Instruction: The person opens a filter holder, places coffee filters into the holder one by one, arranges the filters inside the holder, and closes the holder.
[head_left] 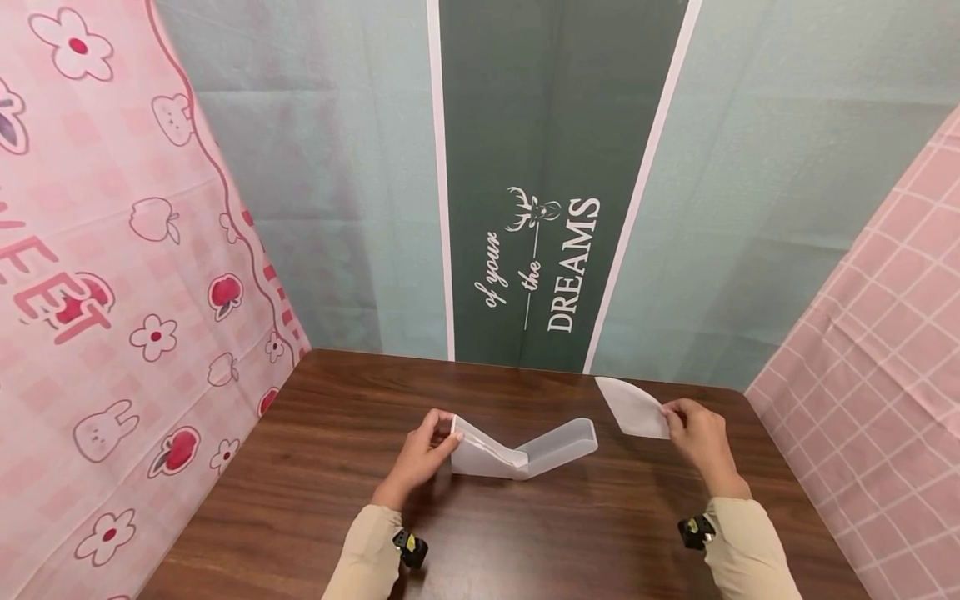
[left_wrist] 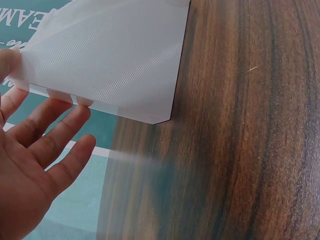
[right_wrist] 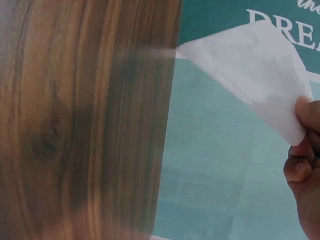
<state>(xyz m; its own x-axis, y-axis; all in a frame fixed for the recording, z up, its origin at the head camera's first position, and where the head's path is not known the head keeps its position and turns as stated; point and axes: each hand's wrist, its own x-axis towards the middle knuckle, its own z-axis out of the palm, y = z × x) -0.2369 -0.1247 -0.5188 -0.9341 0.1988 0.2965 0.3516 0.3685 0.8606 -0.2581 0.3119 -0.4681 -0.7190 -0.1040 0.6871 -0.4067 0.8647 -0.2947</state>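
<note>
My left hand (head_left: 423, 450) pinches the left end of a translucent plastic case (head_left: 562, 450), thumb on top and fingers underneath. The case stands unfolded in a shallow V on the table, with white papers (head_left: 491, 443) inside its left half. In the left wrist view, the ribbed case side (left_wrist: 115, 55) lies against the fingertips of the left hand (left_wrist: 45, 150). To the right of the case and above the table, my right hand (head_left: 701, 437) pinches a white paper coffee filter (head_left: 633, 408) by one corner. Its crimped seam shows on the filter (right_wrist: 255, 75) in the right wrist view.
The brown wooden table (head_left: 525, 542) reaches back to a green curtain (head_left: 555, 125) with printed lettering. A pink patterned cloth (head_left: 112, 375) hangs at the left, and a pink checked cloth (head_left: 885, 375) at the right. Each wrist wears a small black camera (head_left: 410, 548).
</note>
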